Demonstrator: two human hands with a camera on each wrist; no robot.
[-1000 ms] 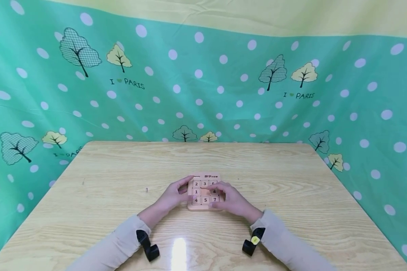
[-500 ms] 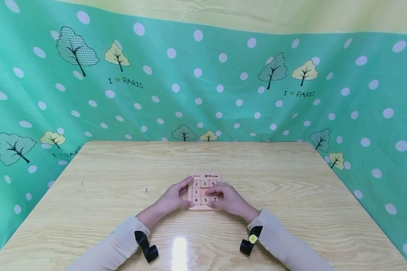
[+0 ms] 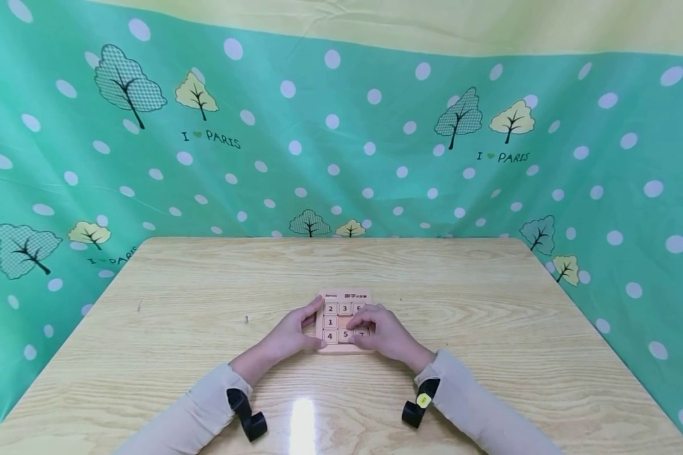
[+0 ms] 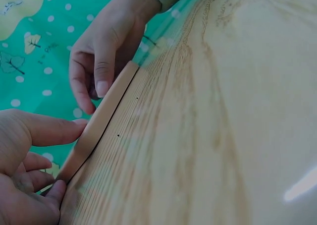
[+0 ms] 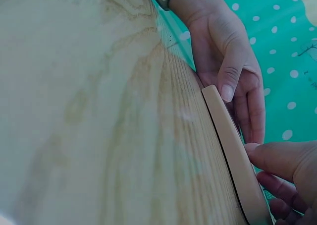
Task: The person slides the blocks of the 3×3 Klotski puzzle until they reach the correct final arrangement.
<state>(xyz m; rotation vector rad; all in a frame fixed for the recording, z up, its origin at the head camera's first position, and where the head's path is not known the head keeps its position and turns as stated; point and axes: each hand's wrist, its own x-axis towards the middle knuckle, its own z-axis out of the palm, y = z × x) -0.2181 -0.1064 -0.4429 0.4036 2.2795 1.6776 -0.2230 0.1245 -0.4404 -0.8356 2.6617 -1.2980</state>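
A pinkish sliding number puzzle (image 3: 331, 349) lies flat on the table in the head view. Its tiles 2, 3, 1, 4 and 5 show, with a gap in the centre. My left hand (image 3: 289, 332) holds the board's left side, index finger at the far corner and thumb at the near one. Bent over the right side, my right hand (image 3: 386, 335) has its thumb at the 5 tile (image 3: 345, 334) and index fingertip over the gap. It covers most of the right column. Both wrist views show the board edge (image 4: 101, 118) low, with both hands around it.
The wooden table (image 3: 205, 272) reaches back to a green dotted curtain (image 3: 341, 145) printed with trees. A small dark mark (image 3: 246, 319) lies left of the hands. Light glares off the table's near part. Each wrist carries a black camera mount (image 3: 247, 414).
My left thumb has settled onto the board's near left corner. My right thumb has come down to the 5 tile, which sits slightly farther up now; the right fingers have drawn in a little.
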